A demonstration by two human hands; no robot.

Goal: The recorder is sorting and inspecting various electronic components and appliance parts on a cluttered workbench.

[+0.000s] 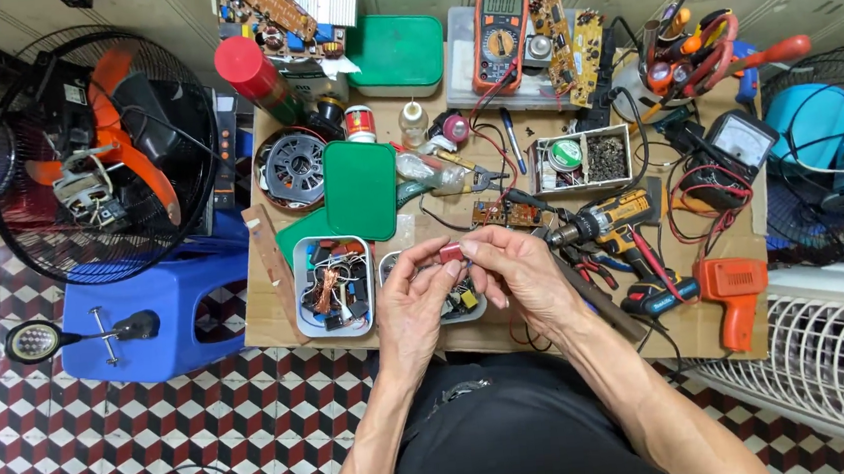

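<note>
Pinching a small red rectangular component [451,253] between their fingertips, both hands meet above the near middle of the surface [710,330]. The left hand [417,303] is partly closed: its thumb and forefinger grip the left end of the component, while the remaining fingers curl loosely inward. The right hand [520,274] is likewise partly closed, its fingertips gripping the right end of the same component, with the other fingers bent toward the palm. The component is held clear of the surface, directly over a small tray of mixed parts [462,302] that the hands largely cover.

Just left of the left hand stands an open white container [334,286] filled with copper coils and small parts. A green lid [361,190] leans against its far side. Beyond the hands, toward the far side, lies a small brown circuit board [505,212]. Just right of the right hand lies a yellow cordless drill [607,222], and further right, near the edge, rests an orange glue gun [732,288]. At the far edge, an orange multimeter [501,35] rests on a clear box.
</note>
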